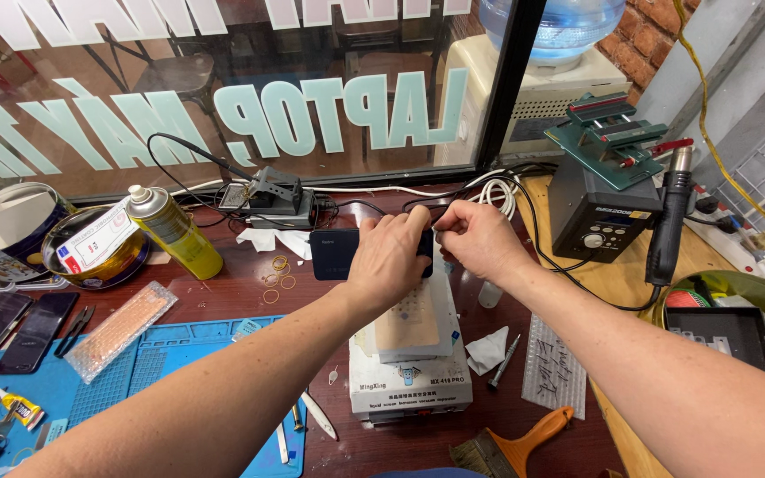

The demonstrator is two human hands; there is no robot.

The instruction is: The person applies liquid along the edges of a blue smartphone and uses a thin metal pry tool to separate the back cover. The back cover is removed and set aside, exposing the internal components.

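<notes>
One brush (513,445) nearest, two hands' fingers — left hand (389,257), right hand (480,239) — grasping one dark phone (340,254), four rubber bands (278,277) beside.

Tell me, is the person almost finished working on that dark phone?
Hard to say, probably mid-job. Already set up: the dark phone lies flat across the white machine, with tools out on the blue mat. In hand: the left hand grips the phone's right end, and the right hand pinches at that same edge. Left: the phone looks to be in one piece, so any opening seems not yet done.
</notes>
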